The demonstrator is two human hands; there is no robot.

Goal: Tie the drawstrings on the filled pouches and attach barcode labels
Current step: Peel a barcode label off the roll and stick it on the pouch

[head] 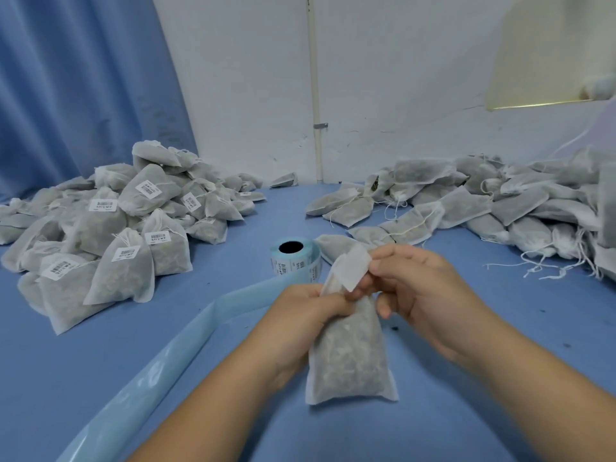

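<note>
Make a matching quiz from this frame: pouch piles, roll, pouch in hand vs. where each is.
Things:
1. labelled pile
2. unlabelled pile
3. label roll
4. held pouch

Places:
A. right side of the table, strings loose
B. gripped by the left hand, its top pinched by the right hand
C. left side of the table
D. standing on end mid-table, beyond the hands

Pairs: 1-C, 2-A, 3-D, 4-B

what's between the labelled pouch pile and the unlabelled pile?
Head view: mostly bare blue table; the barcode label roll stands on end there, its backing strip trailing toward the camera, and a lone pouch lies near the wall.
</note>
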